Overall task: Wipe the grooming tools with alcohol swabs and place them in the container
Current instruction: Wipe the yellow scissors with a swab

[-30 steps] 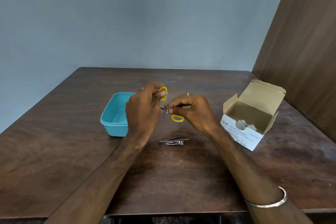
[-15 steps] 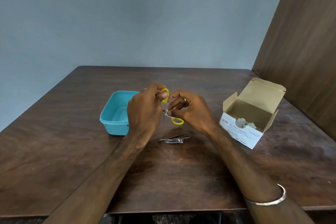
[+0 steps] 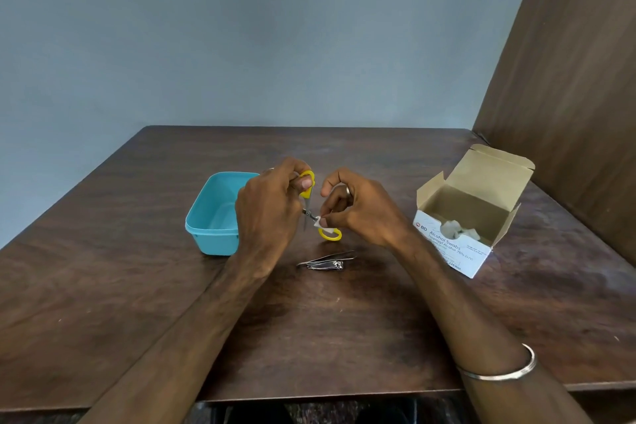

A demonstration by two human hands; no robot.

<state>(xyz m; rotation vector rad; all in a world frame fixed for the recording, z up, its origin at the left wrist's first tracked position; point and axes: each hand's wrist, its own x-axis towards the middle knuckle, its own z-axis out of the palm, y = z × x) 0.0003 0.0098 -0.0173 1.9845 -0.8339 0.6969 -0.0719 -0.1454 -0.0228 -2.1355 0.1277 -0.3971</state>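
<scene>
Gripping yellow-handled scissors (image 3: 307,188) above the bench (image 3: 103,286), the left hand (image 3: 268,213) holds one loop; the right hand (image 3: 361,210) pinches a white swab (image 3: 319,222) at the pivot; a blue container (image 3: 210,217) sits left, nail clippers (image 3: 325,262) lie nearer, an open swab box (image 3: 461,248) stands right.

Scissors (image 3: 307,184): yellow handles. Swab (image 3: 320,222): white. Container (image 3: 213,213): turquoise. Nail clipper (image 3: 325,262): silver. Box (image 3: 463,217): white outside, tan inside. Table (image 3: 137,268): dark brown woodgrain. Bangle (image 3: 506,370): silver.
</scene>
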